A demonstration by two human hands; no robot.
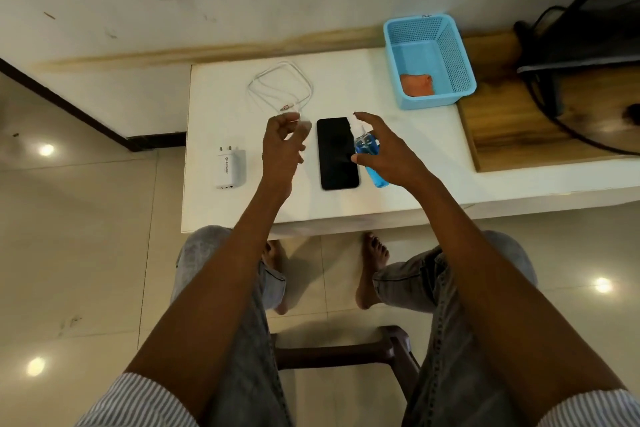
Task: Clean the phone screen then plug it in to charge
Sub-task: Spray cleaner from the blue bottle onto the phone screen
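**Spray bottle over the phone**

Striped sleeves (138, 402) sit nearest the lens; 2 bare forearms reach over a white table (398, 166); the right hand (384, 149) holds a blue spray bottle (372, 158), thumb and fingers curled round it, just beside the black phone (337, 154) lying flat; the left hand (282, 146) hovers with loosely curled fingers, holding nothing I can make out; a white cable (280, 87) and charger (231, 167) lie left of the phone; a blue basket (462, 59) holds an orange cloth (417, 84).
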